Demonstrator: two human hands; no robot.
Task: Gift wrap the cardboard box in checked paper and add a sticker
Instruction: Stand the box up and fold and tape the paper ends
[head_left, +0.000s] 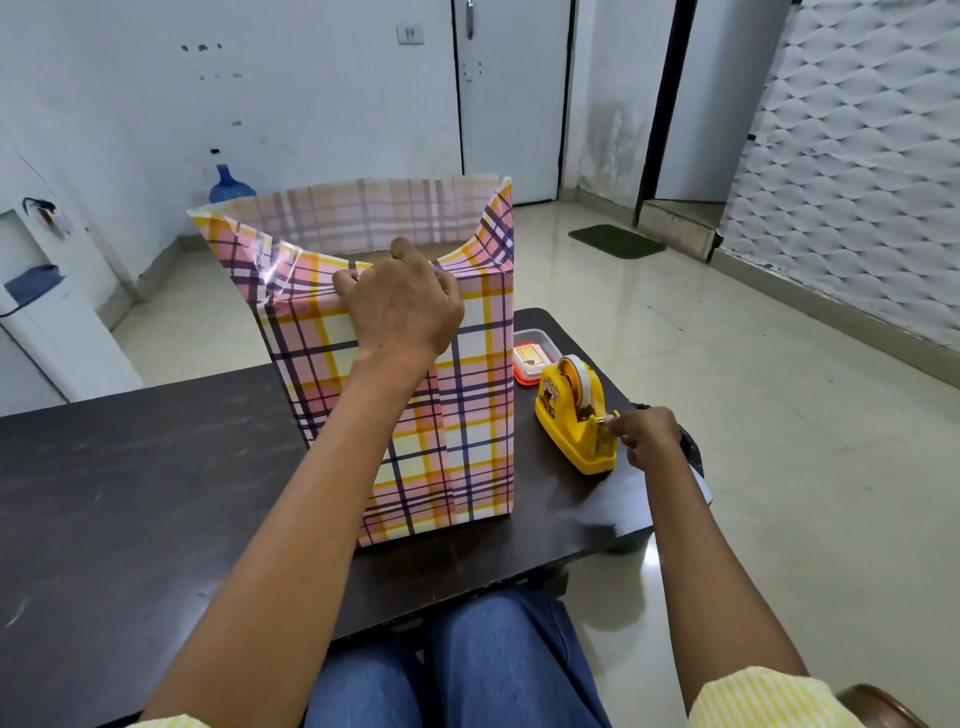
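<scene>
Head view: the cardboard box (467, 415) is standing upright on the dark table (130, 493), directly ahead of us; the checked paper (384, 213) is covering the box's near face and right side and is rising above its top edge as loose flaps; our left hand (400, 306) is lying over the near top edge of the box, with its fingers curled round the folded-down flap and pressing it inward; just right of the box, the yellow tape dispenser (574, 415) is sitting on the table; our right hand (647, 434) is pinching the tape end at the dispenser's cutter between thumb and forefinger; also right of the box, behind the dispenser, a small lidded container (535, 353) with a red base is resting; beyond the box, a blue water bottle (228, 187) is standing on the floor.
</scene>
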